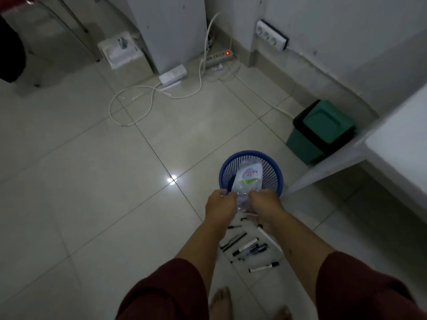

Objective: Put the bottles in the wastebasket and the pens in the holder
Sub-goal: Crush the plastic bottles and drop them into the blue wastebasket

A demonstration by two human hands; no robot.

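A clear plastic bottle with a white, red and green label tilts over the near rim of the blue mesh wastebasket, its far end inside. My left hand and my right hand both grip its near end from either side. Several black and white pens lie scattered on the tiled floor just below my hands, partly hidden by my forearms. No pen holder shows in the head view.
A green bin with a black rim stands right of the basket beside a white bench. White cables and a power strip lie on the floor farther back. My bare feet are at the bottom.
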